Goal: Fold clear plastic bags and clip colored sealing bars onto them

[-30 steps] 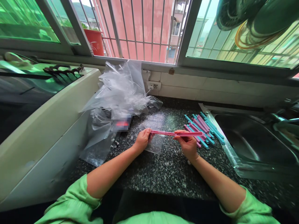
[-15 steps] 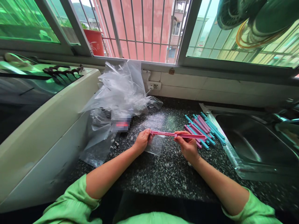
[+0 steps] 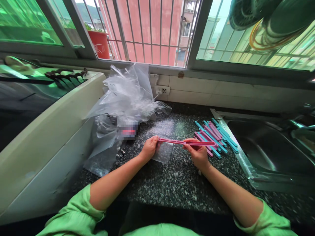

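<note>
A long, slim pink plastic strip [image 3: 172, 141] is stretched level between my two hands, above the counter. My left hand [image 3: 150, 148] is closed on its left end, thumb and fingers pinching it. Around its middle, my right hand [image 3: 197, 154] is closed, and the strip's right part juts past the fingers. Below the strip, a small clear plastic bag [image 3: 163, 153] lies beside my left hand on the speckled counter. To the right of my right hand sits a loose pile of pink and blue strips [image 3: 216, 136] of similar shape.
Crumpled clear plastic bags [image 3: 130, 95] are heaped at the back left, near a wall socket [image 3: 162, 90]. A metal sink [image 3: 261, 141] is set into the dark granite counter [image 3: 157, 190] at the right. A pale appliance side [image 3: 56, 131] bounds the left.
The strip's right end has drawn slightly to the left and appears turned a little. Both hands keep their hold in nearly the same place.
</note>
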Demonstrator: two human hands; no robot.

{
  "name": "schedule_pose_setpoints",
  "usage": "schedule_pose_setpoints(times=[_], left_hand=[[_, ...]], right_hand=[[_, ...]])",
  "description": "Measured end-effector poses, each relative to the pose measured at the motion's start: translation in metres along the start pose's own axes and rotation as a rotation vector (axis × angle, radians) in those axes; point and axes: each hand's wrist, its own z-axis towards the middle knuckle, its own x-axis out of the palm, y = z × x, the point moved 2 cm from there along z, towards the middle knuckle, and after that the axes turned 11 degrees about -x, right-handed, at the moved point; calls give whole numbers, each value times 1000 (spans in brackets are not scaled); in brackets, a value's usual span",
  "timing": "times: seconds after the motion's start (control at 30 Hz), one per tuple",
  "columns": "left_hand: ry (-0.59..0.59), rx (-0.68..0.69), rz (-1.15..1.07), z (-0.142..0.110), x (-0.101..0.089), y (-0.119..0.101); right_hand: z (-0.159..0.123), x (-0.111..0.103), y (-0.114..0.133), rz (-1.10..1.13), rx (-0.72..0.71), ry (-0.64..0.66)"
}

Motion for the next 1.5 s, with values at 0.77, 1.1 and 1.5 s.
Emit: schedule_pose_setpoints(times=[0.77, 1.1, 1.5], left_hand=[[257, 71, 67, -5, 3, -5], [280, 16, 80, -8, 6, -4], [189, -143, -84, -7, 8, 5]], right_hand=[[13, -18, -9, -370, -127, -71], [5, -6, -5, -440, -182, 74], [-2, 0, -4, -372, -169, 115]])
